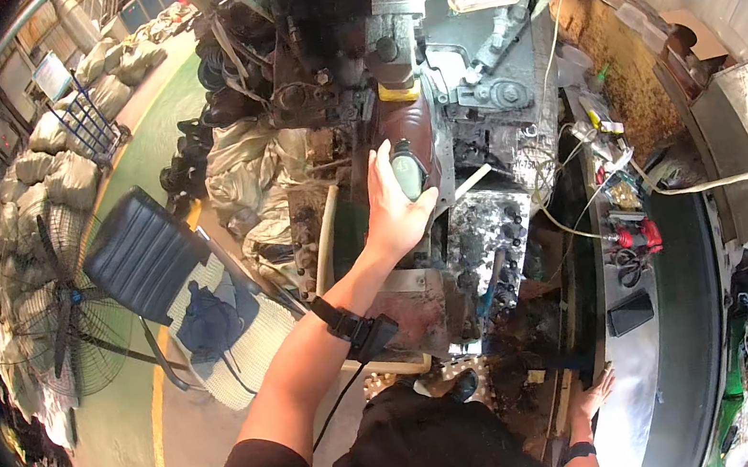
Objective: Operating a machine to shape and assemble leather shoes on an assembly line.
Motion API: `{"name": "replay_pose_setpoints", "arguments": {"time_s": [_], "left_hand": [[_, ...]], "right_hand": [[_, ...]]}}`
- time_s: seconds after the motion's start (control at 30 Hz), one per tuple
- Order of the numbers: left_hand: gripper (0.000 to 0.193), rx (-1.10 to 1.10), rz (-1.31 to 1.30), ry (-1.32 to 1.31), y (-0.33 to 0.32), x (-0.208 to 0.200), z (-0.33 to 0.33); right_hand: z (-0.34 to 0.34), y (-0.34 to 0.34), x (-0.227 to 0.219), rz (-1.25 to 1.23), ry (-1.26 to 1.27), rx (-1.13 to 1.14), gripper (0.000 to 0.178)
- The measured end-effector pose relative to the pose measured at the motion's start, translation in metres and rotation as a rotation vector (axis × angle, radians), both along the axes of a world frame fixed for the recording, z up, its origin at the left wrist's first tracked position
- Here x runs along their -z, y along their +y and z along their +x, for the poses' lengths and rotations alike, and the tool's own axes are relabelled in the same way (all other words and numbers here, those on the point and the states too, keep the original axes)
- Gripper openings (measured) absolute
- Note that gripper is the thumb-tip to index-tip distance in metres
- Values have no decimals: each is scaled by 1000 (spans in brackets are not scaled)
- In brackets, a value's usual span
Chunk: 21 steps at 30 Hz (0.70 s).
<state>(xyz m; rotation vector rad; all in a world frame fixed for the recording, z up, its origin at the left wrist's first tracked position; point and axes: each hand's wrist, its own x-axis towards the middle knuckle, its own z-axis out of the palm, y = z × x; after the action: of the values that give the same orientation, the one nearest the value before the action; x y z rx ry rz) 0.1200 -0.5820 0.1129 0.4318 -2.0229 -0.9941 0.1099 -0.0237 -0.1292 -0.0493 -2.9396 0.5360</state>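
My left hand point(398, 213) reaches forward into the machine, its fingers closed around a pale green bottle point(408, 176) with a black top. Just beyond the bottle is a dark reddish-brown rounded part point(406, 120), with a yellow piece point(399, 92) at its upper end. Low on the right, my right hand point(595, 394) lies with fingers stretched out at the edge of the light metal bench top point(627, 408), and I see nothing in it. A dark strap with a small black box point(360, 330) sits on my left forearm.
On the right bench lie a black phone-like slab point(631, 313), a red tool point(638, 238) and tangled cords. To the left stand a black chair point(148, 253) with dark cloth on it and a large fan point(65, 299). Pale sacks point(71, 182) are piled beyond.
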Motion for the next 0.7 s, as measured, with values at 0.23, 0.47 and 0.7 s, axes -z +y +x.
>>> {"name": "replay_pose_setpoints", "arguments": {"time_s": [0.23,0.47,0.7], "left_hand": [[96,-10,-66,-70,3,-10,-2],[98,-21,-98,-155,3,-9,7],[87,318,252,-7,-15,-21,27]], "right_hand": [[-32,-39,-18,-478,130,-128,71],[-44,-214,-184,-809,-164,-450,54],[-39,-370,-293,-847,-406,-879,82]]}}
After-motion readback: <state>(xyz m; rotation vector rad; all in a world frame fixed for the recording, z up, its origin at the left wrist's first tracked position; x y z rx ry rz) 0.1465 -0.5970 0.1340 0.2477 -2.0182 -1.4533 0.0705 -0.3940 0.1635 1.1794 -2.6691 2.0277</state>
